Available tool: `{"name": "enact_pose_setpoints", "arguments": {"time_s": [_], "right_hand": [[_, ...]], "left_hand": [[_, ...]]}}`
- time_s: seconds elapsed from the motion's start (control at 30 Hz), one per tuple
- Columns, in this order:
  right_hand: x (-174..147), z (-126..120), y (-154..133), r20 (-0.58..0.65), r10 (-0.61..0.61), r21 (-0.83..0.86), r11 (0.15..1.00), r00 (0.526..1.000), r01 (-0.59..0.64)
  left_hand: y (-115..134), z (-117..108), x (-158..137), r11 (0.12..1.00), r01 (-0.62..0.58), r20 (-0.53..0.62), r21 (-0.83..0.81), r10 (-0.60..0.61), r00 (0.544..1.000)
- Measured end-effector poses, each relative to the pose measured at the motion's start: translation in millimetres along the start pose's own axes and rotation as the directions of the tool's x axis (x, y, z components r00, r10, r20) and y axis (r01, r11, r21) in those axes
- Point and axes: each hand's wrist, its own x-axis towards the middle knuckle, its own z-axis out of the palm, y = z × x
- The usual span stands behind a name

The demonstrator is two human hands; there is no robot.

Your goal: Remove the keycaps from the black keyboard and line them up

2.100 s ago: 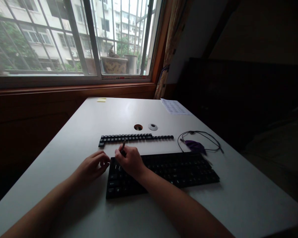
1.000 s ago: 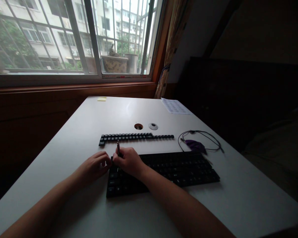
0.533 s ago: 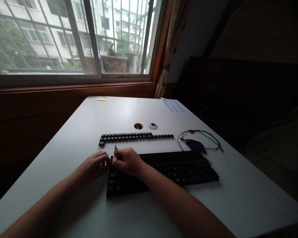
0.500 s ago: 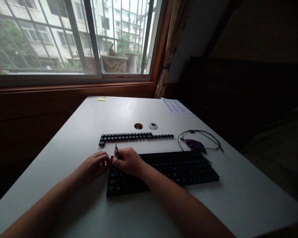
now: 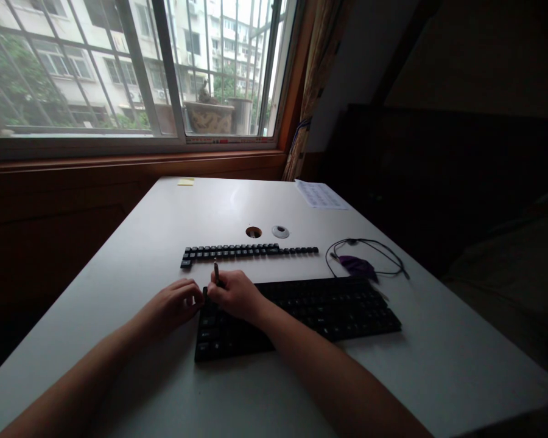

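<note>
A black keyboard (image 5: pixel 342 313) lies on the white table, its top-left part bare of keycaps or too dark to make out. My right hand (image 5: pixel 235 295) rests over its upper left corner, closed around a slim pen-like tool (image 5: pixel 216 272) held upright. The tool's lower tip is hidden behind my fingers. At the keyboard's left edge, my left hand (image 5: pixel 178 304) has its fingers curled, with thumb and fingertips against the corner. Just beyond both hands, loose black keycaps (image 5: pixel 231 250) stand in rows.
Right of the keycaps lie a coiled black cable (image 5: pixel 383 244) and a dark purple cloth (image 5: pixel 357 266). Farther back are a cable hole (image 5: pixel 254 232), its round cover (image 5: pixel 280 232), printed paper (image 5: pixel 322 196) and a yellow note (image 5: pixel 186 182). A barred window is behind the table (image 5: pixel 132 219).
The pen-like tool in my right hand has tipped from a slight leftward lean to nearly upright, its top end a little higher. My left hand stays at the keyboard's corner.
</note>
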Motion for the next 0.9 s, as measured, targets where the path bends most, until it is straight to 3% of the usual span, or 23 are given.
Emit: {"name": "enact_pose_setpoints", "arguments": {"time_s": [0.43, 0.7, 0.9], "right_hand": [[1.0, -1.0, 0.8, -0.036, 0.065, 0.047, 0.997, 0.997, -0.063], [0.8, -2.1, -1.9, -0.028, 0.104, 0.111, 0.989, 0.994, -0.101], [0.6, -2.9, -2.5, -0.025, 0.103, 0.123, 0.987, 0.994, -0.099]], "left_hand": [[5.0, -1.7, 0.8, 1.0, -0.029, -0.061, 0.011, 0.03, 0.998], [25.4, -5.7, 0.4, 0.965, -0.213, -0.082, 0.153, 0.227, 0.97], [27.5, -2.8, 0.8, 0.941, -0.257, -0.057, 0.22, 0.276, 0.96]]}}
